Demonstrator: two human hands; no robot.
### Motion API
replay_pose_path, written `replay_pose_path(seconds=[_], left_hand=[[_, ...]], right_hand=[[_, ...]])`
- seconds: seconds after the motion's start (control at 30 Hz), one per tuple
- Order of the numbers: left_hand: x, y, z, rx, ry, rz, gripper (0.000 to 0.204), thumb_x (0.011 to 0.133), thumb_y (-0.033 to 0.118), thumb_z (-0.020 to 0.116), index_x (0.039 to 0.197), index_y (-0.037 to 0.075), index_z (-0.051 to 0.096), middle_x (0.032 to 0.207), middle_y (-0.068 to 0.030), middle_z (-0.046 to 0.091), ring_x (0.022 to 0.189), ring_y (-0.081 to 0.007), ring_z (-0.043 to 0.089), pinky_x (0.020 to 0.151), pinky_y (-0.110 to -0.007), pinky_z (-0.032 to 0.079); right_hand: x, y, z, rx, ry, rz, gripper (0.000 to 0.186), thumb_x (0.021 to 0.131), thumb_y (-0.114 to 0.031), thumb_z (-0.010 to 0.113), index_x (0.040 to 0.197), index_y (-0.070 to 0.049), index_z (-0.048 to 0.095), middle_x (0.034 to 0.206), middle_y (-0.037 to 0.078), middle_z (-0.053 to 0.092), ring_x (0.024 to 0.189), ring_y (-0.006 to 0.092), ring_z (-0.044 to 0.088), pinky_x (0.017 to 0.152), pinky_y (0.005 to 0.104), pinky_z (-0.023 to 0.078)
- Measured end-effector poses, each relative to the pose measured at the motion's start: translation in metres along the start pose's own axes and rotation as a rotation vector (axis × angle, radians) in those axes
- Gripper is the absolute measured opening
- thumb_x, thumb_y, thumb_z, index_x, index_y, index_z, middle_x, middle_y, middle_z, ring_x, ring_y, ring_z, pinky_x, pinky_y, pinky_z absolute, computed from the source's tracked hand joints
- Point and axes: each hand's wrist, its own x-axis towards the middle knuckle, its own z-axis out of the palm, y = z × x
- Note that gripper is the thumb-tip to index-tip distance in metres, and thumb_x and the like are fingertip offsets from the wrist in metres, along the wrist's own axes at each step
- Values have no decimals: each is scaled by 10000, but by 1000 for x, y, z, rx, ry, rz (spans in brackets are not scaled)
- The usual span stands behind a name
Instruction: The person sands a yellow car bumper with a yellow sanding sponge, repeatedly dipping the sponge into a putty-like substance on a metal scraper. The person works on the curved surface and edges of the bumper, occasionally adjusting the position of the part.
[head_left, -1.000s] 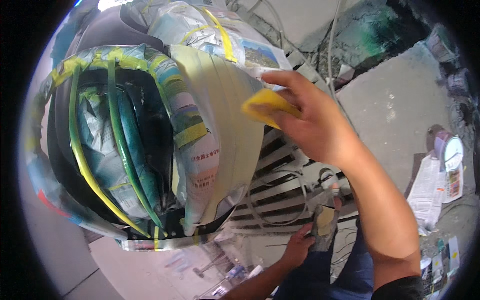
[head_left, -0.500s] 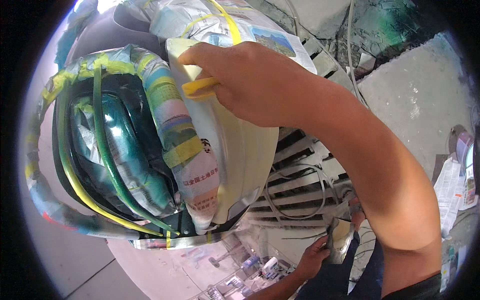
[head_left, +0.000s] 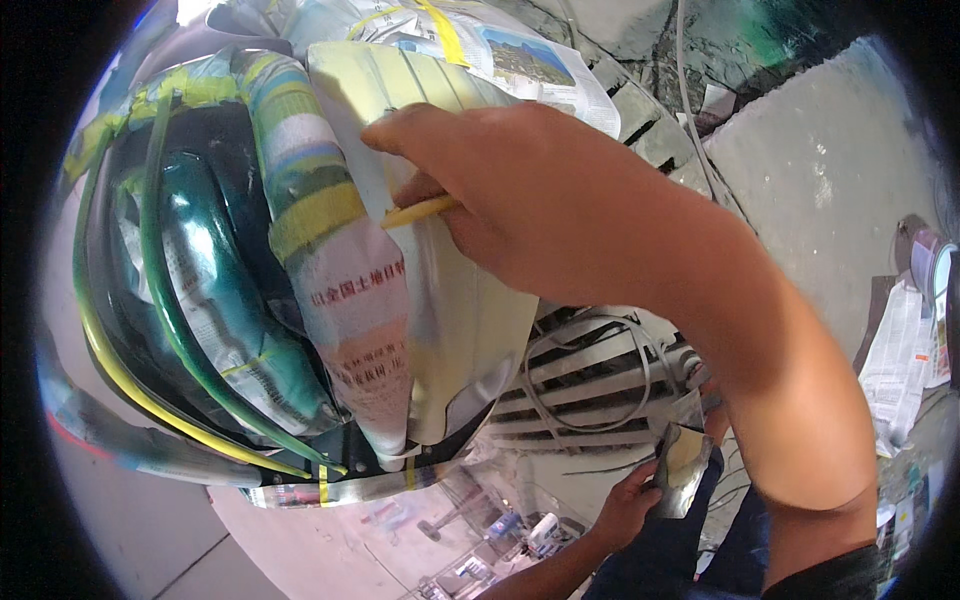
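Observation:
My right hand is closed around a yellow flat-edged spreader. Its fingers are against a curved body panel coated in pale yellow filler. Low in the picture, my left hand grips a metal plate with a patch of beige putty on it. A roll of newspaper, bound with yellow masking tape, runs along the panel's left edge. Beside it is a glossy dark green part, partly covered with newspaper.
Green and yellow strips curve across the green part. More taped newspaper covers the body at the top. A hose lies coiled over a slatted floor grate. Bottles and cans stand near the bottom; loose newspaper hangs at right.
My right hand and the spreader have moved down along the panel, and the spreader now shows more edge-on. The view has shifted slightly. My left hand still holds the plate, which is tilted differently.

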Motion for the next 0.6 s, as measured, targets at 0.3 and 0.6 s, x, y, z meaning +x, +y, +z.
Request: replay_pose_path(seconds=[0.3, 0.6], left_hand=[[-1, -26, -24, 1, -85, -75, 520, 874, -52, 441, 1388, 24, 410, 1235, -52, 555, 1056, -134, 530, 945, -271, 395], [4, -84, -56, 289, -125, 162, 503, 870, -39, 464, 1369, 16, 431, 1177, -63, 587, 1006, -125, 548, 912, -266, 411]], right_hand=[[-52, -32, 43, -47, 165, 10, 322, 790, -48, 574, 1106, 10, 553, 809, 185, 645, 754, 365, 650, 670, 437, 525], [-99, -66, 92, -131, 164, -11, 403, 810, -83, 559, 1201, 12, 544, 812, 111, 647, 852, 266, 626, 723, 385, 497]])
